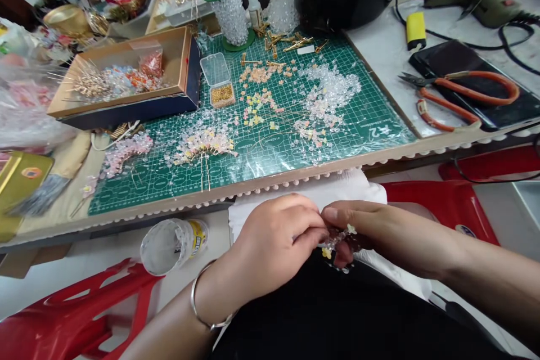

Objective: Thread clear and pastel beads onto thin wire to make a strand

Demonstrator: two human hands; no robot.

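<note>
Beaded wire sprig sits pinched between both hands, low over a white cloth spread on the person's dark lap. The left hand, a silver bangle at its wrist, is closed, its fingers curled in against the sprig from the left. The right hand grips it from the other side between thumb and bent fingers, and a small yellow bead shows just below the fingertips. Beyond the table edge lies a green cutting mat scattered with clear and pastel beads, a finished beaded hairpiece and gold pins. Orange-handled pliers lie to its right, and a clear plastic bottle lies on its side near the left hand.
</note>
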